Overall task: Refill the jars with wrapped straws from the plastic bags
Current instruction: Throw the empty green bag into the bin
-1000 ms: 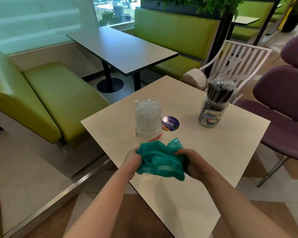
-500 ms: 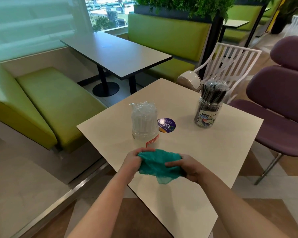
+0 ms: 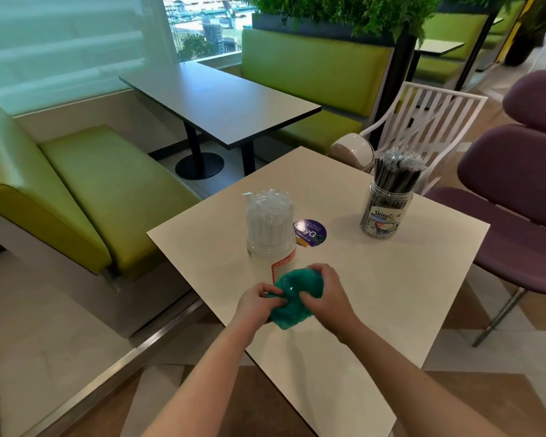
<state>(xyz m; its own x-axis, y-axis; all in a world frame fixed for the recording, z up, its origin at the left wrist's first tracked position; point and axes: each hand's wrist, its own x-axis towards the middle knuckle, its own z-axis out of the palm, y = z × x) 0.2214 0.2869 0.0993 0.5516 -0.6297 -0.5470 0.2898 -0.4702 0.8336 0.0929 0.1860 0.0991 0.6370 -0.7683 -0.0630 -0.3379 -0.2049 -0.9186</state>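
the teal plastic bag is now balled tighter than before, both the left hand and right hand clenched on it near the table front edge; bare tabletop lies rightward.

We see two bare forearms, no sleeves; left hand and right hand wear no gloves, rings or watch.

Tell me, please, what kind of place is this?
Probably a cafe or food court seating area. Green padded benches stand around a dark dining table, and on the near pale table stand two jars of wrapped straws, one white and one dark. A planter divides the booths.
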